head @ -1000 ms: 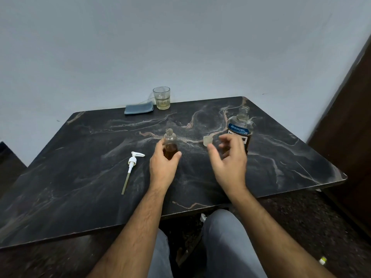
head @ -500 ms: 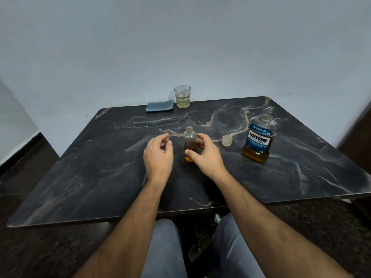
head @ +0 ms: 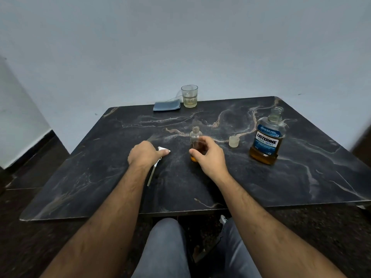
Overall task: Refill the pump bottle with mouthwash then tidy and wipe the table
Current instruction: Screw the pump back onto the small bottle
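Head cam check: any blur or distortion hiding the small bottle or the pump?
Head view: wide-angle bending at the table edges, motion smear far right; centre sharp, light dim and even. Small bottle readable behind right hand; pump half hidden under left hand.

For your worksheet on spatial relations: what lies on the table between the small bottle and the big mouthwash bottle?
The head view shows a small pale cap between the small bottle and the mouthwash bottle, touching neither.

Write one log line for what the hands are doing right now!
left hand: on pump head | right hand: holds small bottle, uncapped | mouthwash bottle: open, upright | cap: on table
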